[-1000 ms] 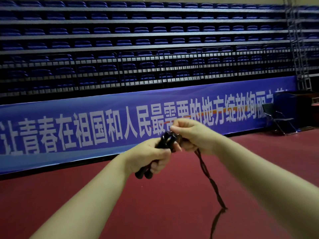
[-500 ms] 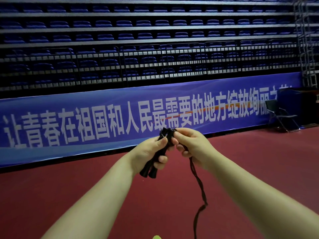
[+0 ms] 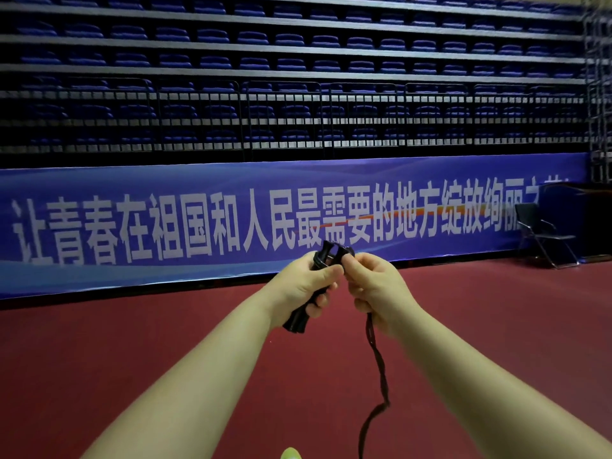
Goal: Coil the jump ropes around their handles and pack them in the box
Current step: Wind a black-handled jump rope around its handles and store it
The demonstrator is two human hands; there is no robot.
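The left hand (image 3: 303, 286) grips both handles (image 3: 309, 293); the right hand (image 3: 374, 286) pinches the rope (image 3: 376, 352) beside them. Much rope hangs loose; no box in sight, packing remains.

Both bare forearms stretched forward and converging, left hand (image 3: 306, 286) fisted around the black handles (image 3: 299, 318), thumb across the top, right hand (image 3: 374, 283) just beside it, fingers curled, pinching the rope (image 3: 376, 352) at the fingertips

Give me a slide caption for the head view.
Left hand grips two black jump-rope handles while right hand pinches the rope beside them, its tail hanging toward the red floor.
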